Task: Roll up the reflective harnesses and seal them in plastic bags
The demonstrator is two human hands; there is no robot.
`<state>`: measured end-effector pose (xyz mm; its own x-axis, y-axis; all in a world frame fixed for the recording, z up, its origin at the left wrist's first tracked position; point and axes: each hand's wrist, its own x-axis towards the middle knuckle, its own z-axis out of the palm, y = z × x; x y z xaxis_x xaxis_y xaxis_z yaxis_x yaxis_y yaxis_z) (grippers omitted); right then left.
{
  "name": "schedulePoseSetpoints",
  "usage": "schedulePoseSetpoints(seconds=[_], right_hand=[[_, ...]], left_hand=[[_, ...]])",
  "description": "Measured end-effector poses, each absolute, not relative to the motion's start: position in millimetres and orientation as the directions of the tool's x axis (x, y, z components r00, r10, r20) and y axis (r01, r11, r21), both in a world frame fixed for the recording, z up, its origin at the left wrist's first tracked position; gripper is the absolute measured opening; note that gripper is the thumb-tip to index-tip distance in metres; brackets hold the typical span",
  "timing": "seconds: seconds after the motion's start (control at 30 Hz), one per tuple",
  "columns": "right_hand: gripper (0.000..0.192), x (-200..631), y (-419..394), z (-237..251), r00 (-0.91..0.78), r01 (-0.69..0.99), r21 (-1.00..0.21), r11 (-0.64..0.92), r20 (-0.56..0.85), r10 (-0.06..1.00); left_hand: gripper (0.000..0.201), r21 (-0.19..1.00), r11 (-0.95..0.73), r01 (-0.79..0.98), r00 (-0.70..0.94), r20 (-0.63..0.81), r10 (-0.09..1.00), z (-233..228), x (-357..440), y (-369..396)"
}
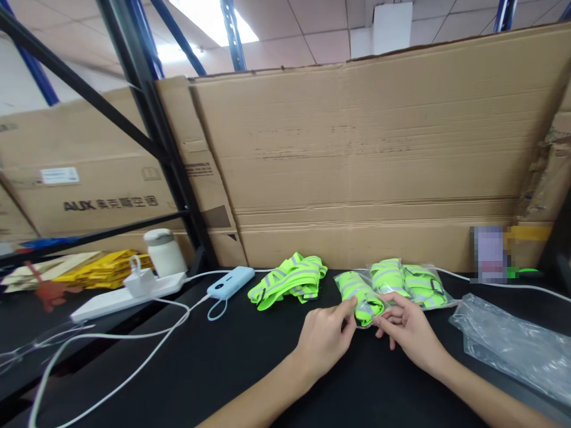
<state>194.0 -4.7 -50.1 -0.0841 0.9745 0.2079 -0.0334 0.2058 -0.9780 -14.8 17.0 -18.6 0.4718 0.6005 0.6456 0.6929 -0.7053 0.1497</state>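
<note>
Black worktop (pixel 250 368) under a metal rack, backed by a wall of big flattened cardboard boxes (pixel 370 160), ceiling panels and a light above.

Near the middle of the worktop, a bagged neon-yellow reflective vest (pixel 359 293), folded in a clear sleeve, lying flat. Left hand (pixel 325 340) pinching the near left edge of that bag between thumb and forefinger, other fingers curled under. Right hand (pixel 408 330) meeting it from the other side, fingertips closed on the bag's near right corner, palm turned down. Both forearms reaching in from the lower edge.

Just to the right, touching the held one, two more bagged vests (pixel 410 282) side by side. To the left, apart from the bags, a loose unbagged vest (pixel 289 279) in a crumpled heap. Further left, a pale blue power bank (pixel 231 282) with a white cable, then a white power strip (pixel 127 294) carrying a plug, and a white lidded jar (pixel 164 252) behind it. Yellow folded sheets (pixel 100 268) at the far left. At the right edge, a pile of empty clear plastic bags (pixel 513 342), well apart from the hands.
</note>
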Motion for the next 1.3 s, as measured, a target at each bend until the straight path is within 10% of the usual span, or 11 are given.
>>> schedulePoseSetpoints(seconds=[0.43,1.3], right_hand=[[0.049,193,-9,-45,-0.09,-0.003,-0.99,0.142,0.141,0.986],[0.048,190,-20,-44,-0.226,0.119,-0.958,0.26,0.229,0.947]], left_hand=[[0.029,0.345,-0.668,0.659,0.435,0.55,0.713,-9,-7,6],[0.035,0.13,-0.64,0.757,0.474,0.564,0.676,-8,-8,16]])
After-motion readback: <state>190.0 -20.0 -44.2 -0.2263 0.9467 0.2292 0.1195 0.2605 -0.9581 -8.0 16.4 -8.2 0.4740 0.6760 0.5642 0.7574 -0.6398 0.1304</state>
